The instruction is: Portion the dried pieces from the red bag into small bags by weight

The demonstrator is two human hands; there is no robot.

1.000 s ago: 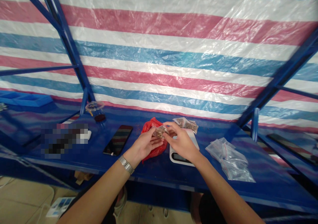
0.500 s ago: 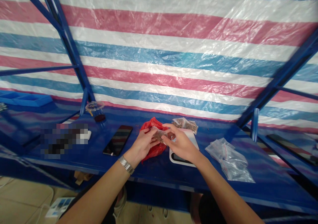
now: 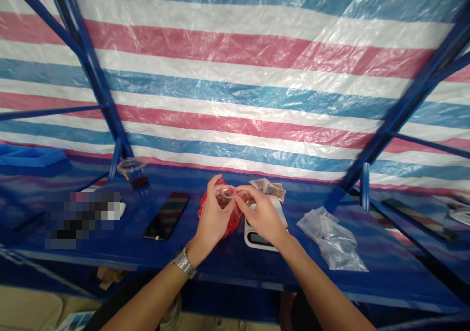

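Note:
Between my two hands is a small clear zip bag (image 3: pixel 228 192), its mouth spread into a round opening. My left hand (image 3: pixel 214 213) grips the bag's left side, with thumb and fingers curved round it. At the right edge of the mouth, my right hand (image 3: pixel 260 213) pinches the plastic. Below the bag lies a crumpled red plastic bag (image 3: pixel 233 224), partly covered by my left hand. A white digital scale (image 3: pixel 253 242) sits under my right hand, its dark display facing me. Filled zip bags with brown bits (image 3: pixel 273 190) lie behind the scale.
Flat clear zip bags (image 3: pixel 338 240) are heaped on the blue table at right. A black phone (image 3: pixel 167 216) lies to the left, with a plastic cup of dark liquid (image 3: pixel 138 174) behind it. Blue metal posts (image 3: pixel 96 83) rise before the striped sheet.
The small bag has turned from lying flat between my fingers to standing with its mouth opened towards me. My left hand has rotated more upright. The whole view has shifted slightly.

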